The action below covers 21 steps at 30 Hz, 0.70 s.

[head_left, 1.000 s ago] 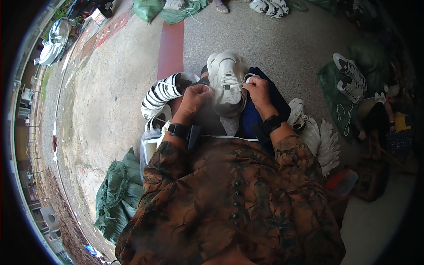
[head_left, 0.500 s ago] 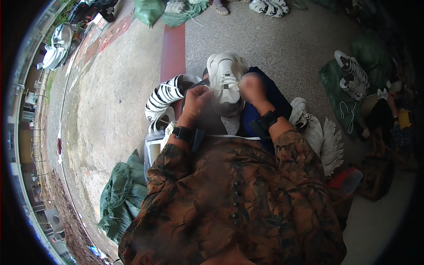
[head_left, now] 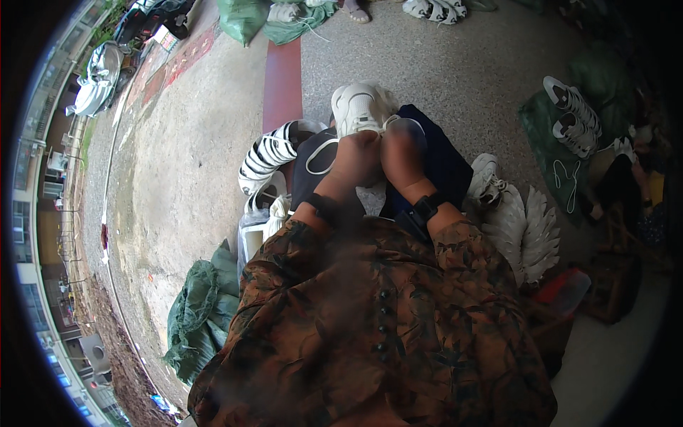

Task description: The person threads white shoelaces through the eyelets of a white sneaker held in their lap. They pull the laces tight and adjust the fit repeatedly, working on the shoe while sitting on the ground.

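A white sneaker point(head_left: 361, 107) lies on a dark blue cloth point(head_left: 442, 158) over my lap. My left hand point(head_left: 353, 158) and my right hand point(head_left: 402, 153) sit side by side on its near end, fingers closed around it. Both hands are blurred. Each wrist carries a dark band. My patterned brown shirt fills the lower part of the view.
Black-and-white striped shoes point(head_left: 269, 151) lie to the left. A white sneaker point(head_left: 487, 181) and stacked white soles point(head_left: 526, 228) sit to the right. A green sack point(head_left: 198, 313) lies lower left. More white shoes point(head_left: 573, 117) rest on a green cloth, with another person point(head_left: 633, 192) beside it.
Both hands have drawn together and moved down the sneaker toward me. The view has shifted slightly.
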Each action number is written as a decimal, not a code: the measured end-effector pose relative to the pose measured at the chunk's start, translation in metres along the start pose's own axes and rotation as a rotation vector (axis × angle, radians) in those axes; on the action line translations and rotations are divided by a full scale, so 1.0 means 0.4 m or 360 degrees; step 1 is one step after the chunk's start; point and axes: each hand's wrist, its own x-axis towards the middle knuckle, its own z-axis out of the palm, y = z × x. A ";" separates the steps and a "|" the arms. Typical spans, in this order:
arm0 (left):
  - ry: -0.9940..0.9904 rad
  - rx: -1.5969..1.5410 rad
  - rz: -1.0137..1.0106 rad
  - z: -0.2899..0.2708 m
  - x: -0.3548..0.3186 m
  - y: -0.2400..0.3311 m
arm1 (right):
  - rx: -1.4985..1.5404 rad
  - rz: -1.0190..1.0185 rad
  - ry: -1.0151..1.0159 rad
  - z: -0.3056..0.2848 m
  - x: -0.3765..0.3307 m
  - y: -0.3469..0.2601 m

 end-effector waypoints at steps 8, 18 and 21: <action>0.0002 0.0155 0.0214 0.036 0.005 -0.015 | 0.0204 0.0221 0.0045 0.032 -0.001 0.026; -0.0007 0.0403 0.0126 0.041 0.000 0.022 | 0.0384 0.0179 0.0313 0.046 -0.006 0.040; -0.0069 0.0461 0.0205 0.018 0.007 0.035 | 0.0369 0.0184 0.0294 0.041 -0.006 0.044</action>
